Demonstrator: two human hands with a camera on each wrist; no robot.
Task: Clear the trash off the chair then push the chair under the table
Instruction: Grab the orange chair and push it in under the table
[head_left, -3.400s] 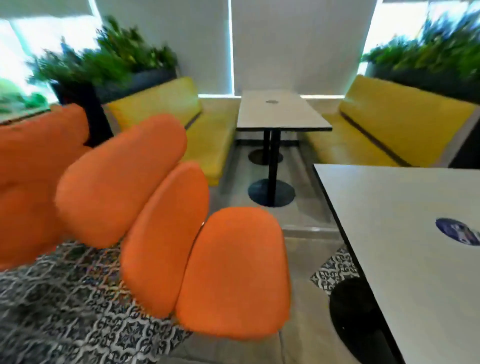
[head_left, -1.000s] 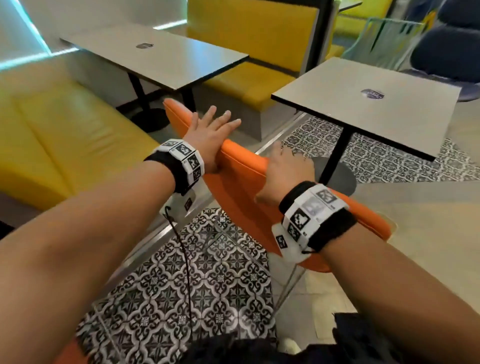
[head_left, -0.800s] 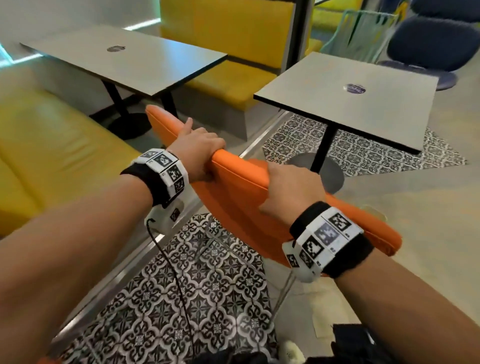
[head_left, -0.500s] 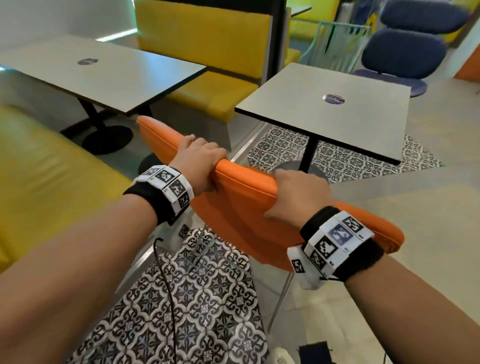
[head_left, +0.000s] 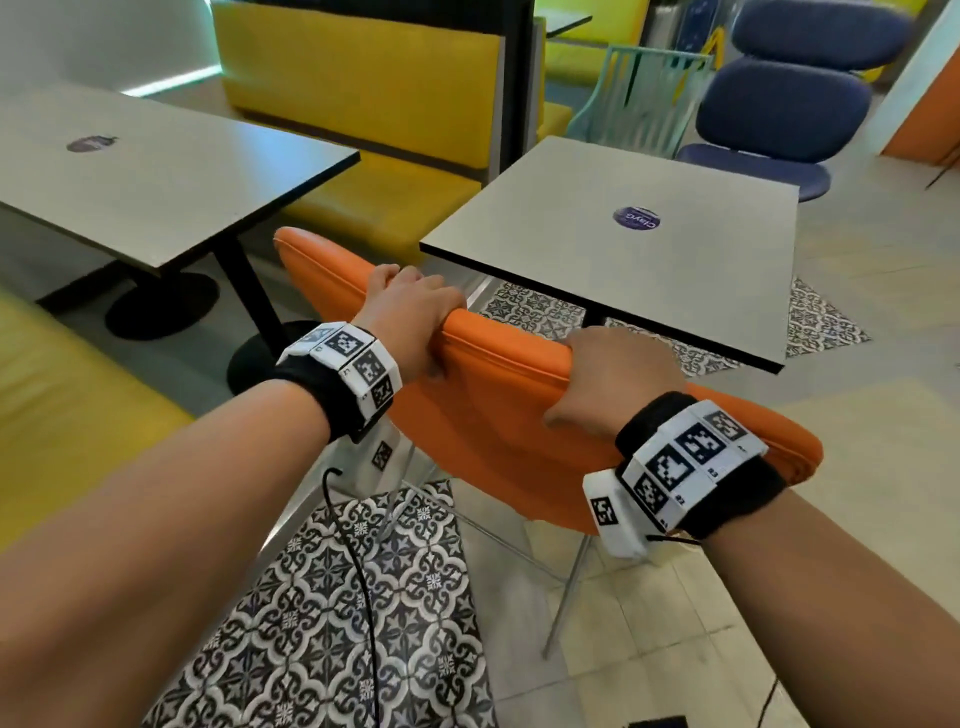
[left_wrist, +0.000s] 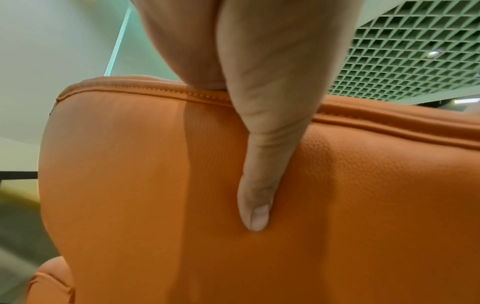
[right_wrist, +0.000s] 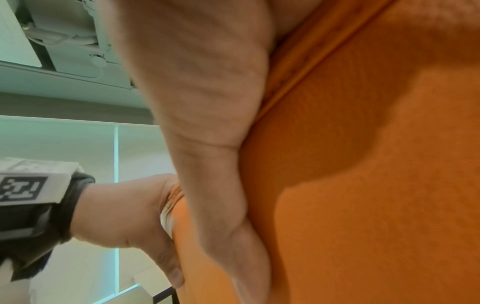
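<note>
An orange padded chair (head_left: 498, 415) stands in front of me, its backrest top just short of the near edge of a square grey table (head_left: 691, 270). My left hand (head_left: 410, 317) grips the backrest's top edge, fingers curled over the far side and thumb pressed on the back (left_wrist: 254, 205). My right hand (head_left: 613, 379) grips the same edge further right, its thumb flat against the orange padding (right_wrist: 228, 205). The chair's seat is hidden behind the backrest. No trash shows in any view.
A longer grey table (head_left: 156, 176) on black pedestals stands at left, with yellow benches (head_left: 374, 104) behind and at the near left. Blue chairs (head_left: 779, 104) sit beyond the square table. Patterned tiles (head_left: 337, 623) cover the floor under the chair's metal legs (head_left: 566, 597).
A second ago my left hand lay flat on the backrest; it has since curled over the top edge. With both hands gripping it, the chair now stands closer to the square table.
</note>
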